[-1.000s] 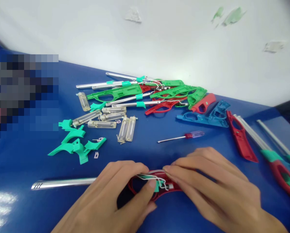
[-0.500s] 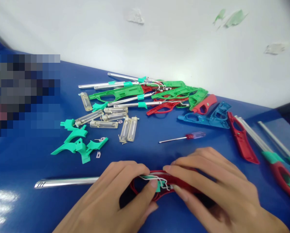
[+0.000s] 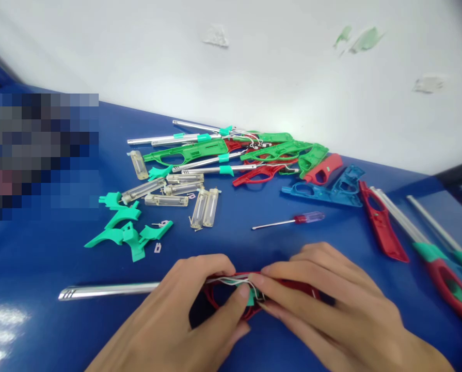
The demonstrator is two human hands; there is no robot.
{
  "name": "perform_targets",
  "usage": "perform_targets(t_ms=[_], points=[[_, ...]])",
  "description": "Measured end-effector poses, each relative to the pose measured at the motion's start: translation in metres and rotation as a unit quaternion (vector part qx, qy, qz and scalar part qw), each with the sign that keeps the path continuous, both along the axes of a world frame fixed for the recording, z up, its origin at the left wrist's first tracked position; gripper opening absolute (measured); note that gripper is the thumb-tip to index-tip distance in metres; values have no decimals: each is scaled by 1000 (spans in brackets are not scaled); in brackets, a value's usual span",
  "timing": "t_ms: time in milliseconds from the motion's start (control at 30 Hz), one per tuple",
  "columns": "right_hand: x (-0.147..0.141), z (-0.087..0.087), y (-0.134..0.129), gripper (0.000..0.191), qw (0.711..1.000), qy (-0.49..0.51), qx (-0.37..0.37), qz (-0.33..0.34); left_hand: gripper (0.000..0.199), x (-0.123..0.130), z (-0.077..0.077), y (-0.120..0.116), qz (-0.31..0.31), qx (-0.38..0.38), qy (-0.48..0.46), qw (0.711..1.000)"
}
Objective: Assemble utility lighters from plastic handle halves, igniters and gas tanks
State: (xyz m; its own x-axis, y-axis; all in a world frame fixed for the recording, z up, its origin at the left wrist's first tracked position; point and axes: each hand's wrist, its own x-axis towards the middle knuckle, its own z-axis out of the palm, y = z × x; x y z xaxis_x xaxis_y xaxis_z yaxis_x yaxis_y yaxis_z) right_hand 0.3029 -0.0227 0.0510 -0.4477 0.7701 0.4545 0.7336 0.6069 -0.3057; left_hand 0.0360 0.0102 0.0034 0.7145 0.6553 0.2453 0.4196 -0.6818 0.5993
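Observation:
The red lighter handle shell (image 3: 301, 290) lies low in front of me, its inside facing up. A silver lighter tube (image 3: 110, 291) reaches out of it to the left. My left hand (image 3: 176, 310) is closed around the shell, thumb pressed on the green trigger (image 3: 250, 298) inside it. Thin white wires (image 3: 231, 281) run along the shell's upper edge. My right hand (image 3: 331, 299) has its fingertips pinched together on these wires, at the shell's middle. The wire ends are hidden under those fingertips.
Beyond my hands lie a screwdriver (image 3: 292, 220), several clear fuel tanks (image 3: 166, 200), green triggers (image 3: 114, 235) and a pile of tubes and green shells (image 3: 277, 150). A blue shell (image 3: 319, 192) and assembled red lighters (image 3: 443, 274) lie right. A white wall (image 3: 138, 51) stands behind.
My right fingertips have shifted left along the shell and come together over the white wires. My left hand keeps its hold on the shell. The view has shifted slightly.

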Motion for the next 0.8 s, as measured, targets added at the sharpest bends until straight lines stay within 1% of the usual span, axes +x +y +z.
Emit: perform_targets(t_ms=[67, 167, 267, 400, 467, 533, 800], points=[[-1, 0, 0, 23, 1000, 4, 2, -4, 37, -3, -4, -1, -4, -32, -9, 999], [0, 0, -1, 19, 1000, 9, 3, -8, 37, -3, -6, -1, -4, -41, -26, 999], [1, -1, -1, 16, 1000, 16, 2, -11, 32, 1, -2, 3, -14, -18, -27, 999], [2, -1, -1, 16, 1000, 21, -4, -13, 28, 11, 12, 9, -29, 53, -29, 998], [1, 0, -1, 16, 1000, 23, -7, -16, 28, 14, 18, 11, -23, 81, -35, 996], [0, 1, -1, 17, 999, 26, -7, -18, 28, 15, 21, 11, -8, 89, -36, 995], [0, 1, -1, 18, 999, 25, -15, -24, 24, 16, 21, 10, 10, 94, -40, 995]])
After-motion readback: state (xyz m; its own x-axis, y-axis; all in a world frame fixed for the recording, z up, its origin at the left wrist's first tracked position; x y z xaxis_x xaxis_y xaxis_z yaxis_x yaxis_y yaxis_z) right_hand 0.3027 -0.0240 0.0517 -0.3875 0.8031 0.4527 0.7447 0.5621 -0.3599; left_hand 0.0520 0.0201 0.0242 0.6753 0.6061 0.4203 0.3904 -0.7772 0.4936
